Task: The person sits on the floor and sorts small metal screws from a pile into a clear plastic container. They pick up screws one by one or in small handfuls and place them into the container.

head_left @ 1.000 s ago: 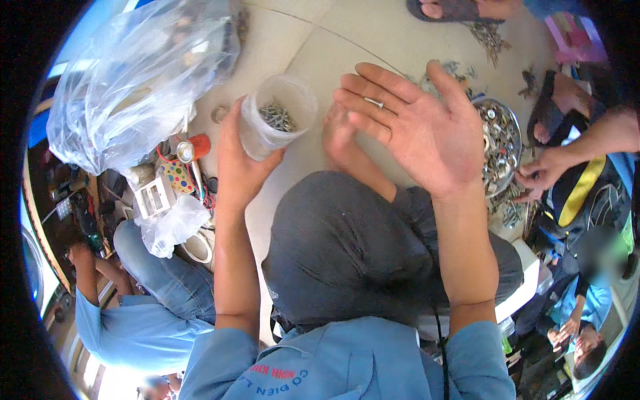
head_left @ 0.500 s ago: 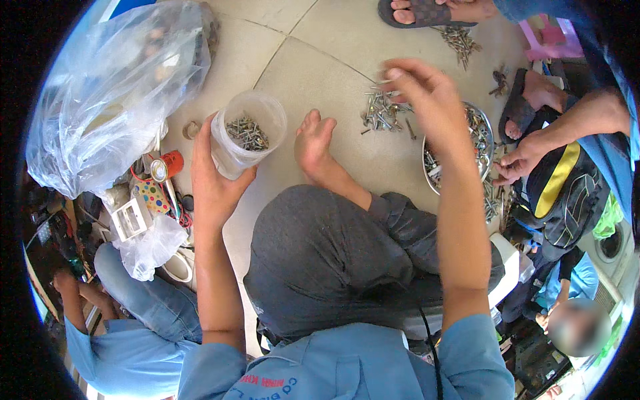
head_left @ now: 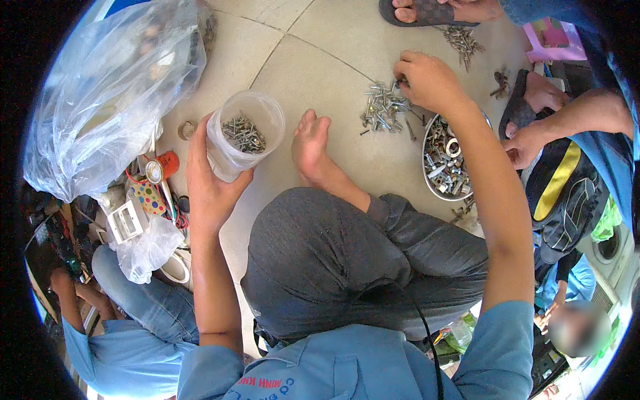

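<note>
My left hand [head_left: 215,190] is wrapped round the side of a clear plastic tub [head_left: 229,167], which is tilted so its mouth shows. A heap of small screws [head_left: 245,135] lies at the bottom of the tub. My right hand [head_left: 430,83] is closed, its fingertips drawn together at the edge of a loose pile of screws [head_left: 383,110] on the floor. Something small and dark shows at those fingertips, too small to name. Beneath my right forearm, partly covered, stands a round metal bowl [head_left: 440,195] full of mixed bolts, nuts and washers.
Another person's hand [head_left: 523,148] is just right of the bowl, beside a black and yellow bag [head_left: 557,180]. More screws [head_left: 463,43] lie near a sandalled foot. On the left are a big clear plastic bag [head_left: 113,100], an orange can [head_left: 167,165] and a seated person [head_left: 127,353].
My right hand has come down to the right edge of the floor pile and its fingers have closed. My forearm has swung right, uncovering more of the bowl. The tub has barely moved.
</note>
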Action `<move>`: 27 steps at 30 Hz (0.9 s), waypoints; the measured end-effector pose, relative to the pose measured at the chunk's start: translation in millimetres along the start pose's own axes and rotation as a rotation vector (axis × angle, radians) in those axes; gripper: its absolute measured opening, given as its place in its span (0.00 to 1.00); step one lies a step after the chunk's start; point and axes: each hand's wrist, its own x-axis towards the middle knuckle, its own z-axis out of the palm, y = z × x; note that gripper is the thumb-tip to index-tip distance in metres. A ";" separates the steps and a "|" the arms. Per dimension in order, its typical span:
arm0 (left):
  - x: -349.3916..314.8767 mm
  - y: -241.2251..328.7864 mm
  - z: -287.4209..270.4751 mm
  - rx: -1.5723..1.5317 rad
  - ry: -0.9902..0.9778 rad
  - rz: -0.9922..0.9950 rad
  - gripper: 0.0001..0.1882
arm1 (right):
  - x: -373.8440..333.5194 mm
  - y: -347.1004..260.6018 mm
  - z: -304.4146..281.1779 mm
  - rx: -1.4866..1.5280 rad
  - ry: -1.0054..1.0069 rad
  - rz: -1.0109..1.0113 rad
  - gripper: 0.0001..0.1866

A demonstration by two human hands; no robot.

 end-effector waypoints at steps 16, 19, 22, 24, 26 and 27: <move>-8.1 -7.0 5.5 0.038 0.014 0.006 0.52 | -4.3 -36.5 -19.0 0.728 0.309 0.312 0.12; -10.1 -13.3 8.4 0.138 -0.046 -0.073 0.55 | -2.4 -56.7 -23.0 0.758 0.411 0.326 0.11; -12.3 -14.6 8.4 0.043 -0.033 -0.022 0.57 | 7.2 -111.8 -15.0 1.131 0.239 0.298 0.13; -17.6 -2.3 -7.4 0.009 0.016 -0.007 0.55 | 4.7 -163.2 -56.6 0.937 0.144 0.080 0.14; -28.6 -7.0 -5.0 -0.053 0.065 -0.052 0.54 | 16.3 -197.2 -44.6 0.855 0.168 -0.066 0.14; -40.0 -4.6 -9.1 -0.045 0.084 -0.032 0.54 | 9.6 -206.4 -54.5 0.717 0.196 -0.128 0.13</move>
